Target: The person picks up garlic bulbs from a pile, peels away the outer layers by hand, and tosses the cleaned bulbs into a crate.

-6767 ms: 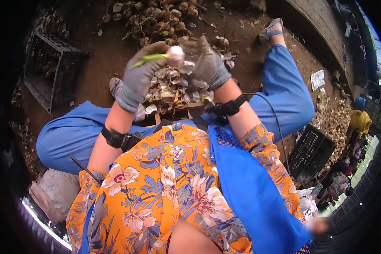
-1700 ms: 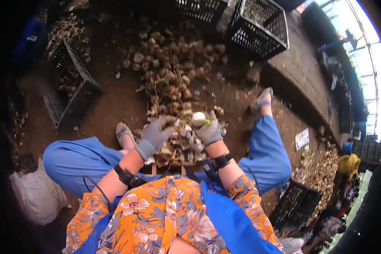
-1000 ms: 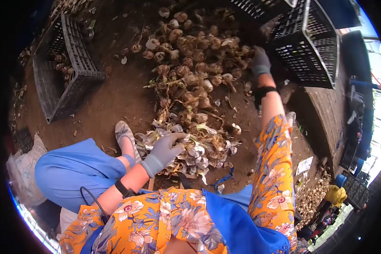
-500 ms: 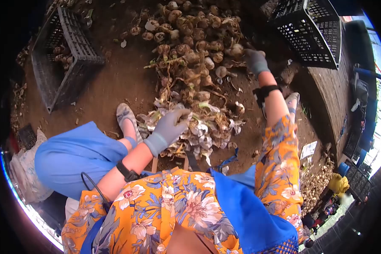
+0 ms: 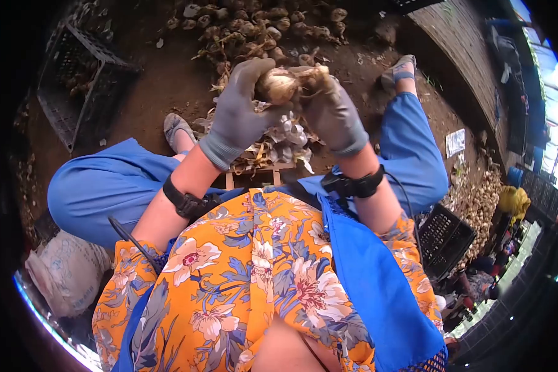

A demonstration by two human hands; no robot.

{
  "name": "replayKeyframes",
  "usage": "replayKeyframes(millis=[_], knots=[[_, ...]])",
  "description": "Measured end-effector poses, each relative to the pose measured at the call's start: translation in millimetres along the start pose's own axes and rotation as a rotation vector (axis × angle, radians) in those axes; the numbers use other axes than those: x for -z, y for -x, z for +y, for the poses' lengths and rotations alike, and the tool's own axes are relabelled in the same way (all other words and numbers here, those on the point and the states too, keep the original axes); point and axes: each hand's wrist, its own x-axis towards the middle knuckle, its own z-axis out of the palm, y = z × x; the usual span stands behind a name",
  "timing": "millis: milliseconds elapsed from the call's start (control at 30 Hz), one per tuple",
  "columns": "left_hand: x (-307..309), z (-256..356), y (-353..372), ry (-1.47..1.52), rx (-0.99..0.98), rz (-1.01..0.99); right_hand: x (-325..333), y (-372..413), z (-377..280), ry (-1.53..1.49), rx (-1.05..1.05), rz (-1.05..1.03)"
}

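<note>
A garlic bulb (image 5: 280,85) is held up between my two gloved hands. My left hand (image 5: 245,111) has its fingers and thumb closed around the bulb from the left side. On the right, my right hand (image 5: 335,115) is closed on the root or stem end of the same bulb. Below them, loose peels (image 5: 288,137) lie on the ground between my legs. Beyond the hands a pile of garlic bulbs (image 5: 248,28) with dry stems spreads over the dirt.
A black crate (image 5: 74,80) with some bulbs in it lies at the left. More garlic (image 5: 487,192) covers the ground at the right, near another black crate (image 5: 443,235). A white sack (image 5: 71,273) sits at the lower left, and a wooden plank (image 5: 456,56) runs along the upper right.
My right hand has come back from the pile to meet my left hand, which has risen. A bulb is now between them. The view has shifted, and the upper right crate is mostly out of frame.
</note>
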Motion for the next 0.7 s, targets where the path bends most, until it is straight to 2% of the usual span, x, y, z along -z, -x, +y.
replayKeyframes(millis=[67, 267, 333, 367, 433, 567, 633, 700], knots=[[4.4, 13.2, 4.6, -0.258, -0.229, 0.074, -8.1, 4.1, 16.0, 0.23, 0.135, 0.034], [14.5, 22.3, 23.4, -0.346, -0.274, 0.071, -15.3, 17.9, 27.8, 0.061, 0.114, -0.01], [16.6, 22.6, 30.4, -0.214, -0.116, 0.032, -20.5, 24.7, 23.9, 0.08, 0.04, 0.01], [16.6, 19.5, 32.3, -0.214, -0.119, 0.03, -19.7, 24.4, 25.1, 0.08, 0.044, 0.01], [16.4, 13.2, 35.6, -0.089, 0.003, 0.017, -16.5, 22.4, 29.0, 0.021, 0.037, -0.064], [14.0, 22.0, 33.7, -0.049, 0.026, 0.01, -11.9, 25.5, 28.4, 0.024, 0.052, -0.037], [12.5, 21.9, 31.2, 0.383, 0.352, -0.015, -8.5, 28.1, 19.7, 0.426, 0.129, 0.008], [11.3, 20.4, 28.6, 0.426, 0.392, -0.025, -3.3, 26.6, 20.6, 0.451, 0.168, -0.003]])
